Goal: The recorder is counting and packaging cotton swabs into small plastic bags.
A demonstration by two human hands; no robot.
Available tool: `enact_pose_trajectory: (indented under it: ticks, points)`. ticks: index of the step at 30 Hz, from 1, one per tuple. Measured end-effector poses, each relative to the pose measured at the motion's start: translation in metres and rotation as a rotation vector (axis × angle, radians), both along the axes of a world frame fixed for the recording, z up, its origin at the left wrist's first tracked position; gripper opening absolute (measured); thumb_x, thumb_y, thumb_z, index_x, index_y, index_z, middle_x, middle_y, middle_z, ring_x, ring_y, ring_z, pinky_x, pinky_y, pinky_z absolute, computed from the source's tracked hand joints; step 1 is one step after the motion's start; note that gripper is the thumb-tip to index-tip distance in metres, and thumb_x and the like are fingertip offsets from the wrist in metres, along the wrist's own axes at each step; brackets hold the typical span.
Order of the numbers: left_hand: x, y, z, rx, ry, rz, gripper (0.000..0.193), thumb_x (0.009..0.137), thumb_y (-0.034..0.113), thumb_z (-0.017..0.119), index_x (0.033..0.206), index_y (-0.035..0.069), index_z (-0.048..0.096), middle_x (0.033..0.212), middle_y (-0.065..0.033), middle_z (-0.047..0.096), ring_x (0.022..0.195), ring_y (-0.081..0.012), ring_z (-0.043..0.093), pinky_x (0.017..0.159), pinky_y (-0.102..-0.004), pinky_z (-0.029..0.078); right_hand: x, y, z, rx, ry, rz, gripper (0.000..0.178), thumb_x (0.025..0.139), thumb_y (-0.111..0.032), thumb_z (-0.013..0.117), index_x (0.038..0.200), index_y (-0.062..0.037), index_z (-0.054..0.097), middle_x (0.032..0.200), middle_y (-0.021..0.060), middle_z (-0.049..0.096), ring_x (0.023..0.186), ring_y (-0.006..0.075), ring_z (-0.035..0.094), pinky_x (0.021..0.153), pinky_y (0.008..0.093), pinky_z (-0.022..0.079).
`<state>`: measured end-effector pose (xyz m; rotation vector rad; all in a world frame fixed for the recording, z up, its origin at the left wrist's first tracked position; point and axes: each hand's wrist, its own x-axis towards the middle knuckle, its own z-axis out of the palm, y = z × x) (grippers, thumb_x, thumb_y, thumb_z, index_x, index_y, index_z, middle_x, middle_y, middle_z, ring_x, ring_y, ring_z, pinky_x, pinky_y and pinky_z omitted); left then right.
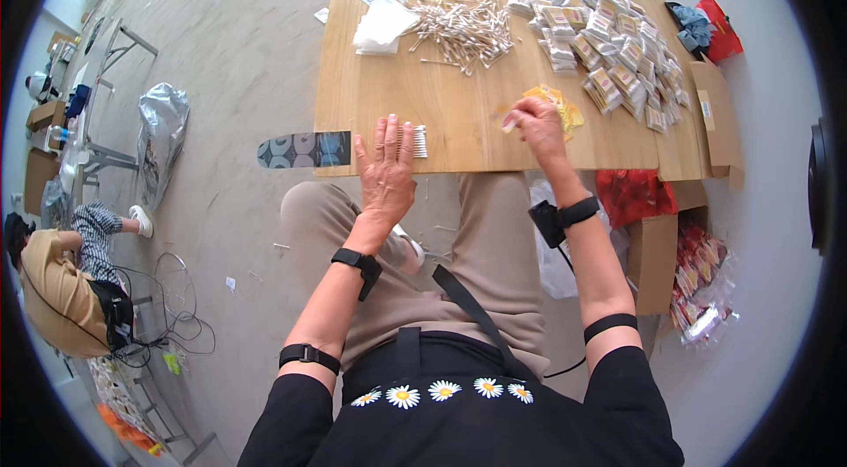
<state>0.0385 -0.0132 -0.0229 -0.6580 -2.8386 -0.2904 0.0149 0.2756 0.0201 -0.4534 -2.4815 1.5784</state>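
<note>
My left hand (386,169) lies flat on the near edge of the wooden table, fingers stretched over a neat row of cotton swabs (420,141). The swabs' white tips show to the right of the fingers; the rest is covered. To the right, my right hand (540,127) is raised just above the table, thumb and fingers pinched. A small yellow card (501,112), blurred by motion, shows at those fingertips. Beside and partly behind this hand lies a loose pile of yellow cards (566,110). Farther back spreads a heap of loose cotton swabs (463,30).
Clear plastic bags (385,24) lie left of the swab heap. Many small filled packets (618,48) cover the far right. A dark patterned strip (304,149) juts past the left edge. Cardboard boxes (655,264) stand below right. Another person (66,291) sits at far left near cables.
</note>
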Motion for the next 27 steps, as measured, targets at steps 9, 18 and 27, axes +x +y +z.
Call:
enact_pose_trajectory:
  ticks: [9,18,27]
  points:
    - [0.001,-0.002,0.011,0.164,-0.079,-0.002,0.115,0.06,0.018,0.085,0.156,0.003,0.024,0.161,-0.0147,0.027,0.153,-0.0281,0.022,0.123,-0.0562,0.01,-0.018,-0.118,0.006,0.048,-0.094,0.383,0.01,0.08,-0.006,0.067,0.085,0.0012,0.071,0.075,0.0167,0.07,0.068,0.0226,0.067,0.066,0.0346,0.053]
    - [0.012,-0.026,0.025,0.233,-0.168,0.006,0.109,0.064,0.016,0.08,0.156,0.001,0.025,0.163,-0.017,0.024,0.154,-0.0305,0.017,0.122,-0.0608,0.005,-0.026,-0.136,-0.001,0.25,-0.018,0.46,0.011,0.082,-0.007,0.068,0.086,0.0024,0.07,0.079,0.0185,0.07,0.073,0.0268,0.069,0.069,0.0366,0.053]
    - [0.017,-0.02,0.026,0.187,-0.178,-0.068,0.116,0.062,0.021,0.087,0.158,0.004,0.024,0.165,-0.013,0.022,0.155,-0.0266,0.016,0.122,-0.0605,0.004,-0.027,-0.137,-0.01,0.292,0.1,0.427,0.011,0.081,-0.007,0.067,0.084,0.0037,0.068,0.079,0.0217,0.068,0.074,0.0329,0.069,0.069,0.0389,0.053]
